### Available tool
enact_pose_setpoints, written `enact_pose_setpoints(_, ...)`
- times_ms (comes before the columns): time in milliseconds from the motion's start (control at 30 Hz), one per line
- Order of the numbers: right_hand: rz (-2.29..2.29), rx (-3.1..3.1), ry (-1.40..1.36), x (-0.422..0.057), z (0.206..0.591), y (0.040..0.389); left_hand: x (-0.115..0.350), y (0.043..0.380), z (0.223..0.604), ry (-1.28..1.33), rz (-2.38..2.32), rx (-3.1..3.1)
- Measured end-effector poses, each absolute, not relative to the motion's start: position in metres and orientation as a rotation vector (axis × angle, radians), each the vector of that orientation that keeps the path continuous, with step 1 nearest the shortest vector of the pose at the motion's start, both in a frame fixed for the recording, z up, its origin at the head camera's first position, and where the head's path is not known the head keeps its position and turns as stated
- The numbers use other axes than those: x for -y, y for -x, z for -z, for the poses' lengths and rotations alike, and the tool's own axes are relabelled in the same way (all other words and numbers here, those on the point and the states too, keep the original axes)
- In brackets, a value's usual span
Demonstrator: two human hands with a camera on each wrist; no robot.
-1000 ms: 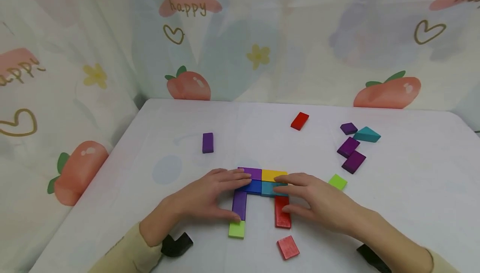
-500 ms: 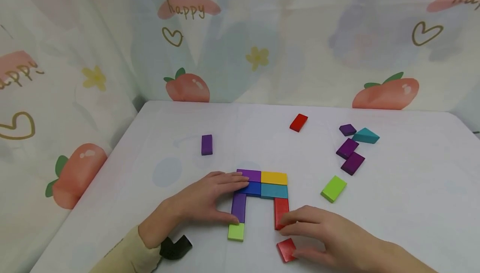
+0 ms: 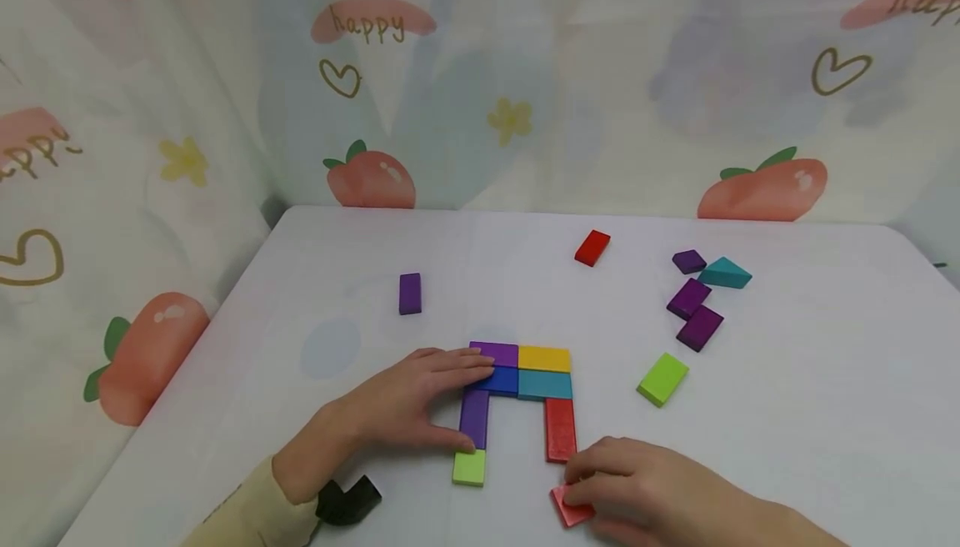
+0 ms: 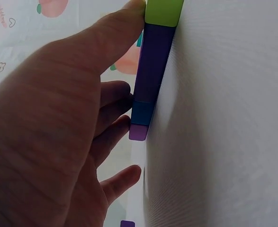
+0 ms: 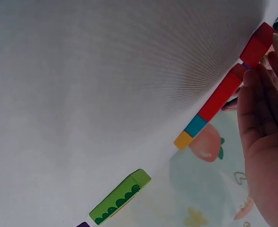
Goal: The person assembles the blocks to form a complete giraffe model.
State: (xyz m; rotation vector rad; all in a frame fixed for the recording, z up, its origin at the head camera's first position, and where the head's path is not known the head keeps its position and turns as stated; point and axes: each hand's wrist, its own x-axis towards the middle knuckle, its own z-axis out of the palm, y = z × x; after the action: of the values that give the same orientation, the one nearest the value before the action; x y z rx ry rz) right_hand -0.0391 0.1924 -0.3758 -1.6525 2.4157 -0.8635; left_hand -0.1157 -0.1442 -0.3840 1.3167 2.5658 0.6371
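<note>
So a second ago my right hand (image 3: pixel 660 493) was up on the teal block (image 3: pixel 545 383) and the yellow one; since then I've pulled it back toward 6 o'clock, and now my fingers are curled round the loose red square (image 3: pixel 568 507), which sits on the white table (image 3: pixel 787 414) just below the long red block (image 3: pixel 560 429). Looks to me like that red leg is about to get its foot, to match the green square (image 3: pixel 468 467) under the purple leg (image 3: pixel 475 418).

My left hand (image 3: pixel 397 405) hasn't budged: fingers flat and straight, pressing the arch's left side at 9 o'clock, thumb by the green square.

The left wrist cam shows my fingertips (image 4: pixel 122 101) actually touching the block edges, which the head view can't confirm. The right wrist cam shows a scalloped pattern on the side of the green block (image 5: pixel 120 196), invisible from above.
</note>
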Motion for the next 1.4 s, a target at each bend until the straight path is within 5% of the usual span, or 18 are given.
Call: enact_pose_setpoints(1400, 0.767, -2.613, 1.529, -0.179, 0.37, 0.034, 0.142, 0.113, 0.382, -1.239, -0.626, -2.547)
